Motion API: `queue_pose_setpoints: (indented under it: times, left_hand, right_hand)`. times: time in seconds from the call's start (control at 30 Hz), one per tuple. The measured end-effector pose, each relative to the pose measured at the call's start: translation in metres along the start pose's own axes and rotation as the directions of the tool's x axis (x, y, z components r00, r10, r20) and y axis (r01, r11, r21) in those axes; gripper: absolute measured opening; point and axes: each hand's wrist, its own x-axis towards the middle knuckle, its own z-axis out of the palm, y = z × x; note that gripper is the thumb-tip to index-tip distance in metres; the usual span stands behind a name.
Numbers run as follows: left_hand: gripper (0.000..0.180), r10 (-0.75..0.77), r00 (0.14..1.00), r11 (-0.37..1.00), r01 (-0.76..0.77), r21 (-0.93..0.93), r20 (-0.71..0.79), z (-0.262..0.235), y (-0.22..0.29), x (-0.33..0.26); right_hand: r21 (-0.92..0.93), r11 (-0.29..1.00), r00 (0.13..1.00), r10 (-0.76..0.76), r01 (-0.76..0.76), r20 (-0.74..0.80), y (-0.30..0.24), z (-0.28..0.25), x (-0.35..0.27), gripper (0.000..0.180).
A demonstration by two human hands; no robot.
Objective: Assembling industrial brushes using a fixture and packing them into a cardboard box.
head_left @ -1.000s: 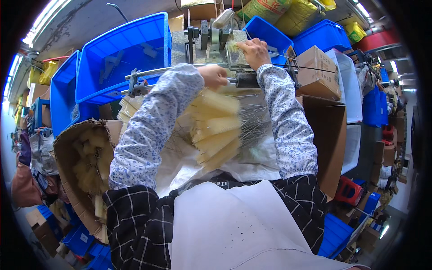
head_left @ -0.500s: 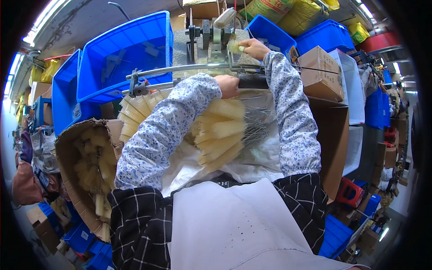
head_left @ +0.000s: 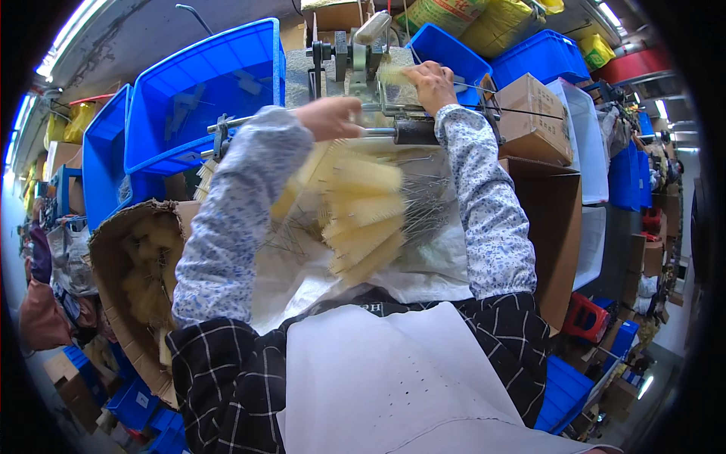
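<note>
Around white sheeting [head_left: 431,287] mid-frame, heaped with yellow brushes [head_left: 367,216], stand two blue crates [head_left: 227,57] upper left, two more crates [head_left: 541,59] upper right and one machine [head_left: 360,60] top centre, where the right hand's [head_left: 432,85] fingers pinch one brush [head_left: 392,73], closed, while the blurred left hand's [head_left: 329,119] grip is unclear.

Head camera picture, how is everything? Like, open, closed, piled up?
Left hand: blurred, grip unclear.
Right hand: bent, fingertips at a yellow brush.
Middle brushes: fanned out, overlapping.
Big blue bin: open, pale pieces inside.
Left cardboard box: open, more brushes inside.
Upper right cardboard box: looks closed.
Lower right cardboard box: open.
</note>
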Motion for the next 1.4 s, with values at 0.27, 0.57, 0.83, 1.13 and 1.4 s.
queue_pose_setpoints:
  times: [0.27, 0.57, 0.83, 1.13, 1.4]
  left_hand:
    - [0.023, 0.105, 0.884, 0.906, -0.275, -0.323, -0.456, -0.045, -0.001, -0.123]
    - [0.026, -0.003, 0.773, 0.930, -0.232, -0.286, -0.635, -0.039, 0.010, -0.193]
    - [0.028, -0.003, 0.784, 0.938, -0.213, -0.274, -0.620, -0.031, 0.011, -0.184]
    - [0.028, -0.014, 0.777, 0.963, -0.159, -0.218, -0.629, -0.031, 0.016, -0.192]
    - [0.028, 0.013, 0.755, 0.951, -0.212, -0.226, -0.656, -0.036, 0.022, -0.199]
  right_hand:
    - [-0.098, 0.882, 0.887, 0.459, -0.461, -0.046, 0.015, -0.021, -0.048, 0.047]
    - [0.132, 0.898, 0.885, 0.436, -0.419, -0.163, 0.035, 0.002, -0.050, 0.043]
    - [0.075, 0.926, 0.910, 0.378, -0.371, -0.169, 0.030, 0.002, -0.047, 0.046]
    - [0.182, 0.892, 0.897, 0.433, -0.413, -0.088, 0.006, 0.002, -0.035, 0.038]
    - [0.137, 0.890, 0.894, 0.445, -0.435, -0.057, -0.053, 0.015, -0.006, 0.034]
